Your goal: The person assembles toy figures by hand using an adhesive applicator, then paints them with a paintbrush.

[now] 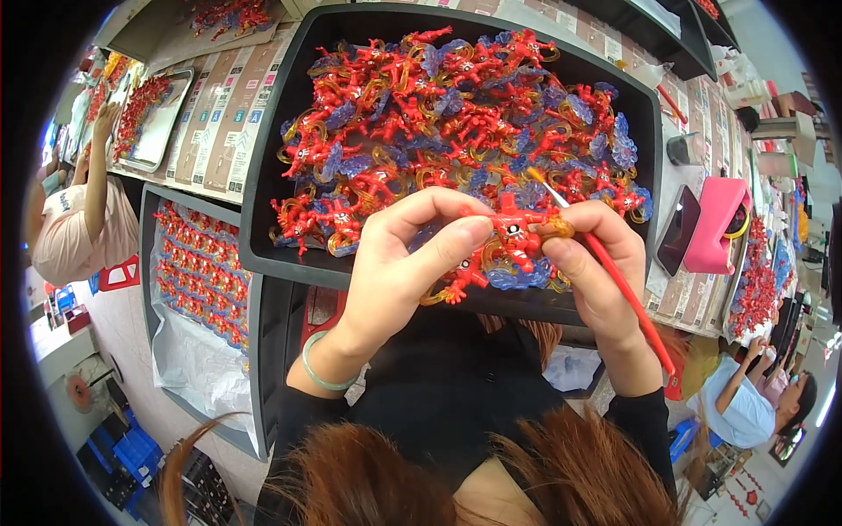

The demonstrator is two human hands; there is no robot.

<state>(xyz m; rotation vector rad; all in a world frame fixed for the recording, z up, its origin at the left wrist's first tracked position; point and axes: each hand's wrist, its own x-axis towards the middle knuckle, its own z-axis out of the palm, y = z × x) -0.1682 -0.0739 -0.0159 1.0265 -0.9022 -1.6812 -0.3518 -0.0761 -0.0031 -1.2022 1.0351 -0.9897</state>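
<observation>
Both my hands hold one small red plastic figurine [510,230] with a clear blue base, in front of the near rim of a black tray. My left hand [412,250] pinches its left side between thumb and fingers. At its other side, my right hand [596,263] grips an amber translucent part with thumb and forefinger. A thin red-handled paintbrush [624,294] is also tucked in the right hand, its bristles pointing up and left over the tray. Behind the hands, the black tray [260,197] holds a heap of similar red, blue and amber figurines [412,114].
A lower tray [149,263] at left carries figurines in rows on white plastic sheeting. Right of the big tray lie a phone [680,230], a pink holder [721,226] and a small cup [684,149]. Co-workers sit at left [88,210] and right [745,403].
</observation>
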